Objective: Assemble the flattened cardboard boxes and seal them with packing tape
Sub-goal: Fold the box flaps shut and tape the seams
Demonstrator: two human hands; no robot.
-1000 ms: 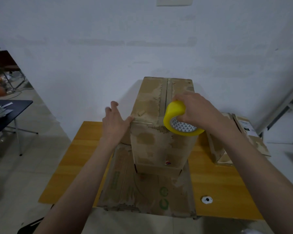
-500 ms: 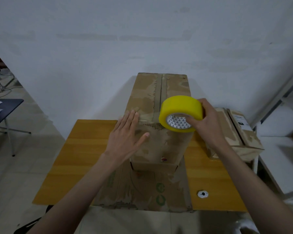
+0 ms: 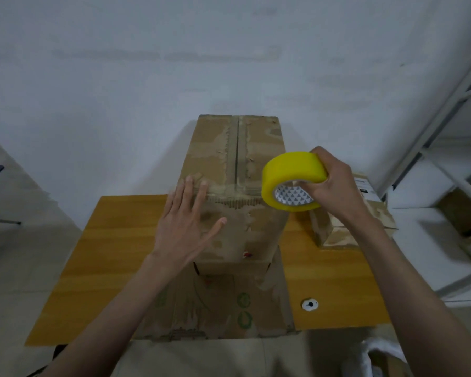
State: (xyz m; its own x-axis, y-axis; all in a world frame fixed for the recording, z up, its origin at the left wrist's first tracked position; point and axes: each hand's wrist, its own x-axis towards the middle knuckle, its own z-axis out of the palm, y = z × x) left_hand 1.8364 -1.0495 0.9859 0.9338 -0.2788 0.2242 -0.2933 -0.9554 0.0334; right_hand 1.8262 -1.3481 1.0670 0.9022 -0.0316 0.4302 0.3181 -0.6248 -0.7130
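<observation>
The upright cardboard box (image 3: 235,191) stands on a flattened box (image 3: 218,303) on the wooden surface (image 3: 114,257), its top flaps meeting along the centre seam. My left hand (image 3: 186,229), which gripped the box's side corner a second ago, now lies spread flat against the near face. My right hand (image 3: 335,186) still pinches the yellow tape roll (image 3: 292,180), now lifted clear of the seam. I judge the top strip laid; pressing down follows.
</observation>
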